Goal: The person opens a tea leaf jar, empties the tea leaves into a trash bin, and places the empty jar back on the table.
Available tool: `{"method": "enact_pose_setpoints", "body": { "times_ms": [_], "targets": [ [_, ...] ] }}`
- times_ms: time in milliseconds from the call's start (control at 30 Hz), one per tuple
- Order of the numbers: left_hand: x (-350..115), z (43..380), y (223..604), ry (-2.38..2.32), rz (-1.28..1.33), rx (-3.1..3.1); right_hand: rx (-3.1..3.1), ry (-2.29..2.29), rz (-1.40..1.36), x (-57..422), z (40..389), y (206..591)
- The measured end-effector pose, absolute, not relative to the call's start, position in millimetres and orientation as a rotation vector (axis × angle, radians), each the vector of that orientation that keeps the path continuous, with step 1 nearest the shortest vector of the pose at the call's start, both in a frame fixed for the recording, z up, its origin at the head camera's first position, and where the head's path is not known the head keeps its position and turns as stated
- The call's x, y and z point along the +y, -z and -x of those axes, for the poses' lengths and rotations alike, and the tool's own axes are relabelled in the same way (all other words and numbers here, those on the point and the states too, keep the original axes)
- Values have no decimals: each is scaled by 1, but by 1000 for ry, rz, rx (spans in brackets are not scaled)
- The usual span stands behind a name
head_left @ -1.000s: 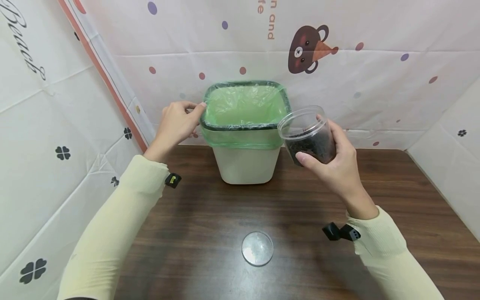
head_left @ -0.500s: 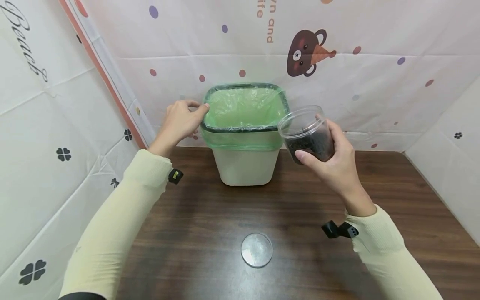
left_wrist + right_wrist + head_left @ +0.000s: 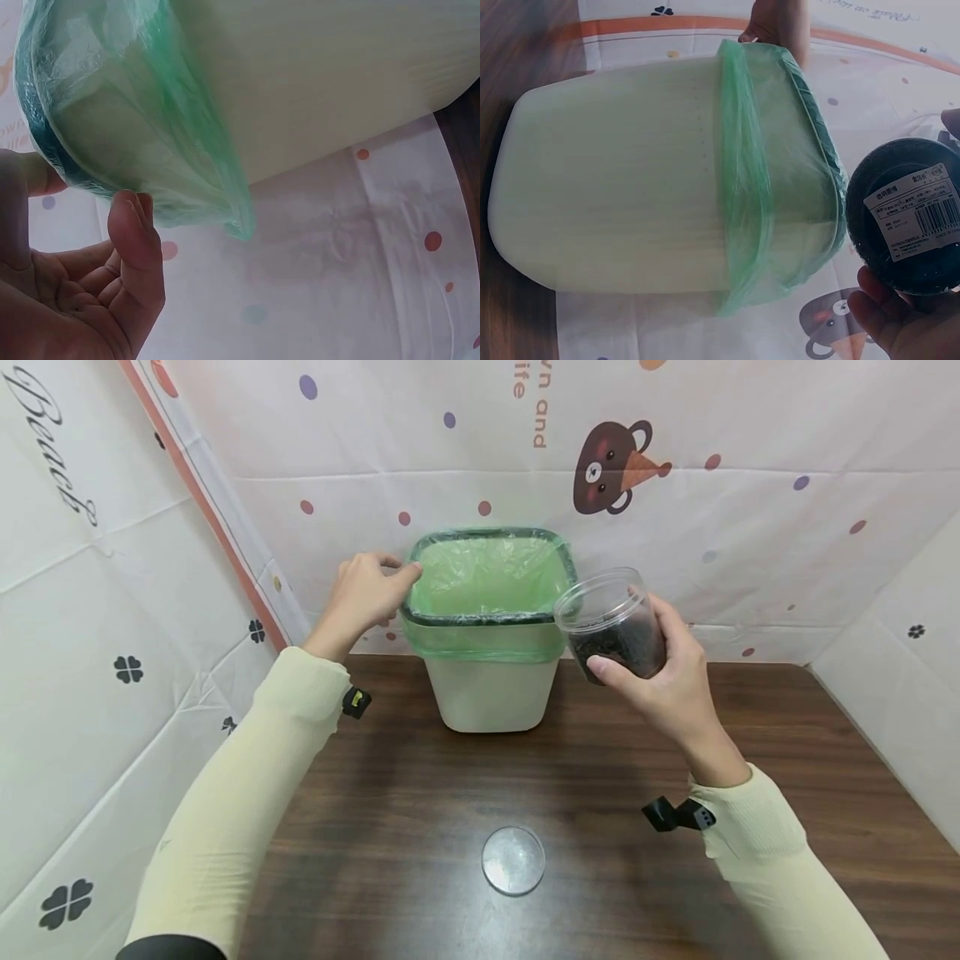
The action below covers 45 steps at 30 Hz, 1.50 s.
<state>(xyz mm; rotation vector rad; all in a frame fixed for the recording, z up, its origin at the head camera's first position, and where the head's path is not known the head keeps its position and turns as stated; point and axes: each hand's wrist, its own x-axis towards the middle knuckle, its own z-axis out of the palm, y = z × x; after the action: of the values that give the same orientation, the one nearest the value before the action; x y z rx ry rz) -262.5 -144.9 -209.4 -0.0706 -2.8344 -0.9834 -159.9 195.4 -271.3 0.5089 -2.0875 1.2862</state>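
Hands well apart, each busy. R hand (image 3: 671, 685) is clamped round a clear jar (image 3: 618, 639), thumb on the near side, fingers round the far side. L hand (image 3: 367, 593) pinches the bin's rim at its L side, w/ the thin bag btwn thumb & finger.

Jar's tilted, open mouth tipped twd the bin, just beside the bin's R edge; can't tell if the two touch. Dark loose stuff (image 3: 626, 647) sits in the lower part of it. White label (image 3: 917, 214) w/ a barcode on the jar's base, seen fm the R wrist.

Bin (image 3: 491, 697) itself is pale, upright, btwn the hands at the back of the worktop (image 3: 405, 852). Green see-through bag (image 3: 487, 572) lines it, folded over the dark rim & hanging down outside as a loose skirt.

Nearer the person, in front of the bin & well apart fm it: a clear round lid (image 3: 513, 861), flat on the dark wood-grain top.

Pale yellow sleeves (image 3: 213, 827) on both arms, small black camera (image 3: 356, 702) at the L wrist, another at the R.

Behind it all, white sheeting (image 3: 360, 443) w/ colored dots & a brown bear in an orange hat, lying sideways.
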Motion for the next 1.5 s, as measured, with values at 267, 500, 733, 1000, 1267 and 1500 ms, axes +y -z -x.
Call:
{"method": "enact_pose_setpoints", "body": {
  "times_ms": [267, 500, 733, 1000, 1267, 1500],
  "targets": [
    [-145, 266, 209, 957, 80, -2834, -2090, -1295, -510, 191, 153, 263],
    [-142, 268, 208, 943, 72, -2851, -2097, -1296, -502, 189, 152, 260],
    [-141, 271, 209, 951, 76, -2869, -2092, -1290, -491, 193, 162, 265],
    [-140, 277, 210, 1047, 36, -2873, -2082, -1292, -507, 184, 152, 252],
    [-137, 282, 212, 1117, 47, -2874, -2070, -1322, -530, 177, 142, 243],
    [-137, 287, 214, 1096, 29, -2903, -2100, -1288, -491, 185, 156, 252]
  ]
}}
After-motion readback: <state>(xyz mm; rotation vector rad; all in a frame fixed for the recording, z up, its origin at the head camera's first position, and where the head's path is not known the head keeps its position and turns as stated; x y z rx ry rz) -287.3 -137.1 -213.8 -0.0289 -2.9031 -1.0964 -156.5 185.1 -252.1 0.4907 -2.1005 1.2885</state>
